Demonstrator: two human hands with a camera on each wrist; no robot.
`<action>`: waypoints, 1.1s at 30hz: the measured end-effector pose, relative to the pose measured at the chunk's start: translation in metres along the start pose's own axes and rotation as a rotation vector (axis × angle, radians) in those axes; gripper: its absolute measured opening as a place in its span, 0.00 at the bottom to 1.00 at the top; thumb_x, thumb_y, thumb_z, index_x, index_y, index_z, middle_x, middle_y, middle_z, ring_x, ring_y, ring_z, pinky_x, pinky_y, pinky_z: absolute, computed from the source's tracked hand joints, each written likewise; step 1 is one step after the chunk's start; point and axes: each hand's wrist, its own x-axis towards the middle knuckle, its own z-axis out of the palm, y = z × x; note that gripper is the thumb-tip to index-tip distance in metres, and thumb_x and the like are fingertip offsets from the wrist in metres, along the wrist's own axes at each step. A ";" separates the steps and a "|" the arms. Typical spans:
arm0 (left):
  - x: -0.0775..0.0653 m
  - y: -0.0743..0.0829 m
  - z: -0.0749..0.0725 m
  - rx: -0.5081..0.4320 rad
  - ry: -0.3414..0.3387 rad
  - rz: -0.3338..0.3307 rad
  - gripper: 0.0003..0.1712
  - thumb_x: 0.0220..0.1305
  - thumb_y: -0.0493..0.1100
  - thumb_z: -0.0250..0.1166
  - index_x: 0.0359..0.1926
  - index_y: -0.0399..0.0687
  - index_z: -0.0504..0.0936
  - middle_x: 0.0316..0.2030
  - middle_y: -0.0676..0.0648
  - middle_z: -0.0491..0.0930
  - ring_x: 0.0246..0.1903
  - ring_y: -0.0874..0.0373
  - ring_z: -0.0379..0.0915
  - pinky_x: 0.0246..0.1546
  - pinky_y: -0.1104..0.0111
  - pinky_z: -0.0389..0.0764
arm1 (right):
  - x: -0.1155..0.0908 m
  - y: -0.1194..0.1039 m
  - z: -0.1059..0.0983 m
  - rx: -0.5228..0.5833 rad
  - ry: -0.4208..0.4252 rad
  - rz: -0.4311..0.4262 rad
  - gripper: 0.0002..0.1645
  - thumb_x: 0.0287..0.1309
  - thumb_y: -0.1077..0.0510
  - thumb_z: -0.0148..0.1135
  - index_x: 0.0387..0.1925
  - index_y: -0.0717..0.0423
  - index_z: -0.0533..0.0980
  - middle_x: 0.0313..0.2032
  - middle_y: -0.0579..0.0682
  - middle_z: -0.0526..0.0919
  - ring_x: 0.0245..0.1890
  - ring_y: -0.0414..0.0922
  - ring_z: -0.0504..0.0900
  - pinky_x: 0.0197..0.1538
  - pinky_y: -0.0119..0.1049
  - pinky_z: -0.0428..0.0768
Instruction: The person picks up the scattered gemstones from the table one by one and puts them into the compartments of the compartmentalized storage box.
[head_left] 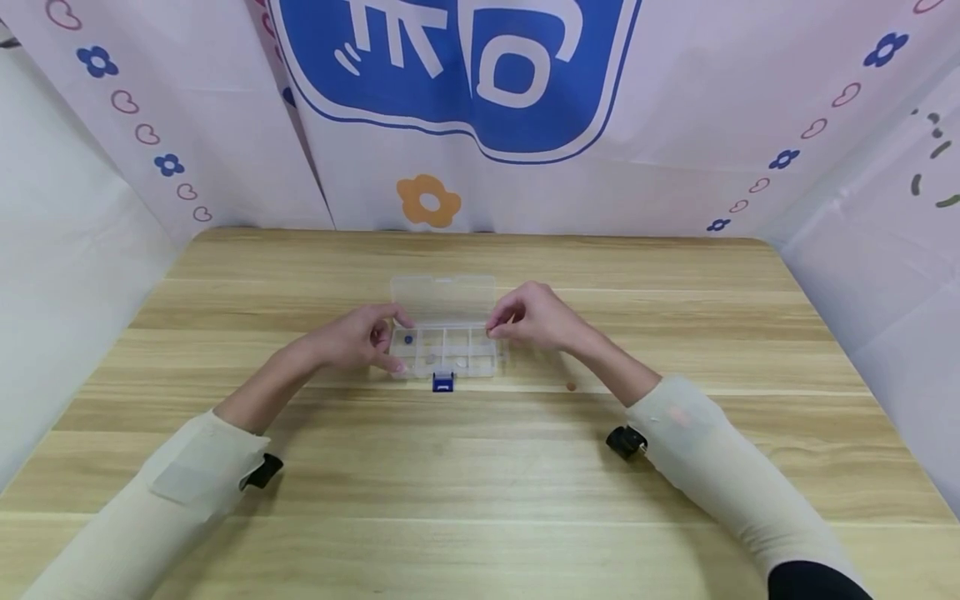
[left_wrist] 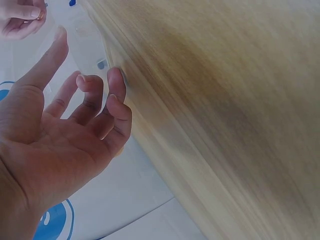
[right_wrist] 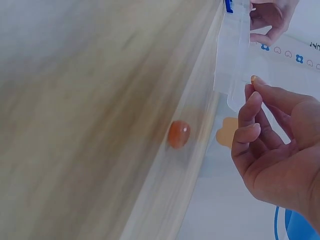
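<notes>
A clear plastic compartment box (head_left: 444, 352) lies on the table with its lid (head_left: 442, 300) raised at the back and a blue latch (head_left: 443, 382) at the front. My left hand (head_left: 360, 337) holds its left end, forefinger at the back rim and thumb at the front corner. At the box's right end, my right hand (head_left: 536, 317) pinches a small orange piece (right_wrist: 254, 79) between thumb and fingertips; the fingers mostly hide it. One back left compartment contains a dark blue bead (head_left: 408, 339). Pale beads (head_left: 431, 359) sit in front compartments.
A reddish-orange bead (right_wrist: 178, 134) lies on the wooden table (head_left: 480, 483), to the right of the box and near the right forearm. A white printed curtain (head_left: 225, 150) stands behind the table's far edge.
</notes>
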 end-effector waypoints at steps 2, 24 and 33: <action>0.000 0.000 0.000 -0.001 0.000 0.001 0.32 0.60 0.34 0.76 0.62 0.29 0.72 0.23 0.49 0.69 0.24 0.58 0.63 0.27 0.69 0.68 | 0.002 -0.002 0.001 -0.012 -0.004 -0.002 0.03 0.63 0.66 0.71 0.38 0.62 0.87 0.34 0.51 0.89 0.33 0.51 0.85 0.34 0.33 0.81; 0.001 0.000 -0.001 -0.001 -0.008 -0.016 0.34 0.60 0.34 0.76 0.63 0.29 0.71 0.23 0.49 0.69 0.25 0.57 0.64 0.26 0.70 0.68 | 0.012 -0.004 0.007 -0.052 -0.005 0.005 0.04 0.61 0.69 0.70 0.38 0.63 0.87 0.35 0.52 0.89 0.38 0.46 0.84 0.39 0.34 0.84; 0.002 -0.002 -0.001 -0.002 -0.006 -0.029 0.33 0.59 0.33 0.76 0.62 0.31 0.72 0.23 0.49 0.69 0.25 0.56 0.65 0.28 0.69 0.69 | 0.007 -0.005 0.003 -0.075 0.007 -0.023 0.04 0.61 0.68 0.70 0.37 0.62 0.88 0.34 0.50 0.88 0.38 0.47 0.84 0.44 0.37 0.83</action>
